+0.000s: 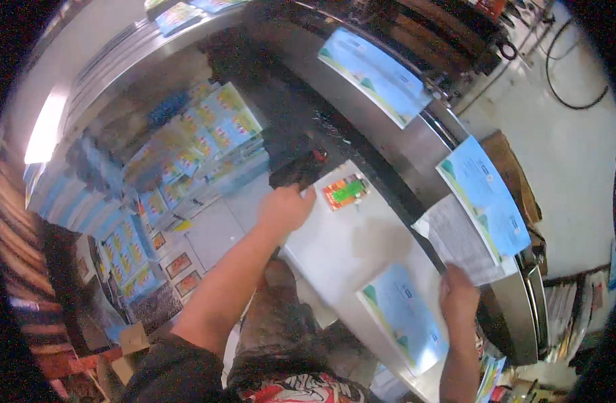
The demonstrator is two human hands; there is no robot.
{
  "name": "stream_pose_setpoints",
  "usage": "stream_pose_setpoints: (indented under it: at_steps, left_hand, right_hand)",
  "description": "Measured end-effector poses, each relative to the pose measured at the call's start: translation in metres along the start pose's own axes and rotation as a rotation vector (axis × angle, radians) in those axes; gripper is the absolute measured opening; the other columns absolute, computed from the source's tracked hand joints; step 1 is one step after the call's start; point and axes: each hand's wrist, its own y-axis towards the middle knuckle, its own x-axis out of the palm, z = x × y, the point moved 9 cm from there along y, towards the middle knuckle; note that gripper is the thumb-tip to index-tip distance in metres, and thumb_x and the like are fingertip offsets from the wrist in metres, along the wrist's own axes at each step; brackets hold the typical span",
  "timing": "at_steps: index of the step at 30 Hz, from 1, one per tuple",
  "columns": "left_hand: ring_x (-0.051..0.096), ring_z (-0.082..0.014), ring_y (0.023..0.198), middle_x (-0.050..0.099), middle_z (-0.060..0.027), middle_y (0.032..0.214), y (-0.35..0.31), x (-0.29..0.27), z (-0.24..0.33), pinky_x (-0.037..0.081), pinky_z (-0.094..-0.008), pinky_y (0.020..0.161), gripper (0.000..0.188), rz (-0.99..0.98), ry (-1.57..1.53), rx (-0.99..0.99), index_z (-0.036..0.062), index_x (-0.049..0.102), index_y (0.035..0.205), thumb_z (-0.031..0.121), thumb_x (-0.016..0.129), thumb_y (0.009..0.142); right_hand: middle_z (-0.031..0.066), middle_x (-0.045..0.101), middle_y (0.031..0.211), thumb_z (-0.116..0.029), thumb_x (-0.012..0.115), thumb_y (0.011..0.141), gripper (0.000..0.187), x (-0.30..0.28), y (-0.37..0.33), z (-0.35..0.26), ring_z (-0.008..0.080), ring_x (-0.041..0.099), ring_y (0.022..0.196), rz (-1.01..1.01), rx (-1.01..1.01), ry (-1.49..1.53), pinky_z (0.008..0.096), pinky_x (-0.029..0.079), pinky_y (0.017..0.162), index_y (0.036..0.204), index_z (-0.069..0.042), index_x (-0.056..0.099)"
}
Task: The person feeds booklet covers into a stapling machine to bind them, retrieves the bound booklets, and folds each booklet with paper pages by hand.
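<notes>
Head view: blue-and-yellow printed paper stacks (207,138) at 10 o'clock look done, I'd guess; bare left hand (285,208) mid-dial, curled by the flat white board (338,248), hold unclear; light-blue paper sheet (403,319) at 5 o'clock lies loose, so probably unfinished; blurry bare right hand (460,295) at 4, can't tell its grip.

Small dark print marks the pale-blue, green-edged rectangular sheet (395,312) at five o'clock and the matching pale-blue sheet (486,191) at three; both are too blurred to read. Fine grey lines fill the whitish paper page (457,232) beside the latter. Bold white lettering, partly hidden, crosses the black-and-red fabric garment (318,388) at six.
</notes>
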Motion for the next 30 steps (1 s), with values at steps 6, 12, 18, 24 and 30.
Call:
stream_pose_setpoints:
  at_steps: [6,12,18,24,30]
  left_hand:
    - [0.064,-0.0370,0.094,0.067,-0.0221,0.097,-0.005,-0.005,0.019,0.050,-0.0468,0.084,0.055,-0.054,0.031,0.026,0.0028,0.066,0.101,0.049,0.036,0.093]
    - [0.065,-0.0400,0.088,0.067,-0.0245,0.090,-0.005,-0.009,0.005,0.051,-0.0492,0.080,0.059,0.015,0.003,0.034,-0.0007,0.067,0.094,0.050,0.038,0.091]
    - [0.066,-0.0358,0.086,0.068,-0.0208,0.090,-0.003,-0.004,0.012,0.051,-0.0459,0.078,0.053,0.000,0.036,0.053,0.0034,0.068,0.096,0.047,0.037,0.092]
    - [0.066,-0.0366,0.083,0.068,-0.0222,0.088,-0.004,-0.008,0.007,0.051,-0.0468,0.076,0.055,0.042,0.034,0.064,0.0016,0.068,0.094,0.048,0.038,0.092]
    - [0.066,-0.0375,0.080,0.067,-0.0220,0.083,0.001,0.002,0.011,0.051,-0.0473,0.075,0.055,0.060,0.014,0.074,0.0002,0.068,0.088,0.047,0.039,0.091]
  right_hand:
    - [0.0264,0.040,0.139,-0.044,0.067,0.077,0.073,0.029,-0.134,-0.054,0.0441,0.043,0.121,-0.302,0.039,-0.094,0.0487,0.041,0.098,0.130,0.001,0.046]
    - [0.0172,0.059,0.122,-0.021,0.048,0.093,0.033,0.016,-0.153,-0.077,0.0369,0.057,0.108,-0.255,-0.038,0.157,0.0426,0.047,0.092,0.122,-0.009,0.059]
    - [0.0197,0.066,0.102,-0.015,0.048,0.092,0.027,-0.022,-0.144,0.012,0.0372,0.064,0.084,-0.176,-0.068,-0.036,0.0453,0.051,0.071,0.112,-0.004,0.061]
    - [0.0184,0.058,0.121,-0.005,0.045,0.088,0.039,-0.180,-0.053,0.130,0.0268,0.056,0.111,0.367,0.253,-0.056,0.0362,0.043,0.096,0.126,0.003,0.051]
    - [0.0108,0.049,0.139,0.003,0.037,0.089,0.054,-0.205,0.083,0.099,0.0236,0.048,0.127,0.723,0.078,-0.115,0.0339,0.038,0.105,0.141,-0.011,0.042]
